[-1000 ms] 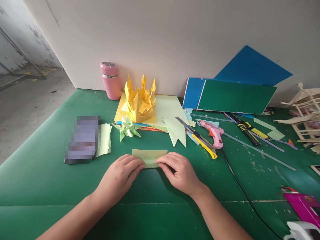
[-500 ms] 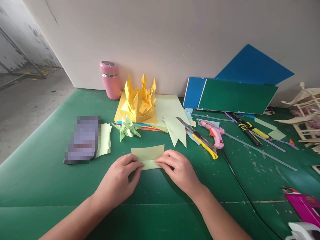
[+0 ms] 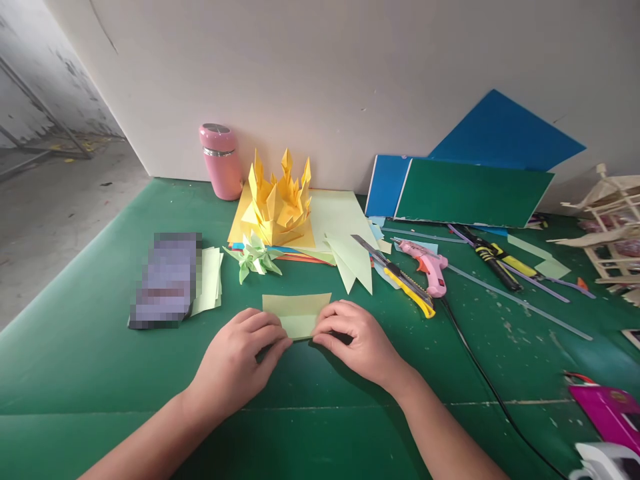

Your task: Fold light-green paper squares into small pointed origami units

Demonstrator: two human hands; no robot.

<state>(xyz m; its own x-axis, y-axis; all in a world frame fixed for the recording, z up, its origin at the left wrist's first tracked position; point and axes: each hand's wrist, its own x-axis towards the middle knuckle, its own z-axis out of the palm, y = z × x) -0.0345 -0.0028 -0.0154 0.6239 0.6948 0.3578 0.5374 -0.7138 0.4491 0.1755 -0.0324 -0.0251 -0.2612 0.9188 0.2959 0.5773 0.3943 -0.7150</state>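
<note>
A small pale green sheet of paper point(image 3: 297, 312) with a crease across it lies between my hands at the middle of the table, its far part raised. My left hand point(image 3: 245, 357) pinches its near left corner between thumb and fingers. At the near right corner, my right hand point(image 3: 353, 337) grips the paper the same way. Just beyond the sheet sits a folded green paper flower point(image 3: 256, 259). Behind that stands a yellow folded-paper crown point(image 3: 280, 217) on stacked coloured sheets.
A blurred-out dark phone-like object point(image 3: 167, 280) and pale paper slips point(image 3: 209, 280) lie left. A yellow utility knife point(image 3: 400, 283), pink glue gun point(image 3: 425, 263) and its cord lie right. A pink flask point(image 3: 220, 163) and green board point(image 3: 475, 193) stand by the wall.
Both hands have shifted their fingertips slightly toward me, to the near edge of the paper. More of the near part below the crease now shows.
</note>
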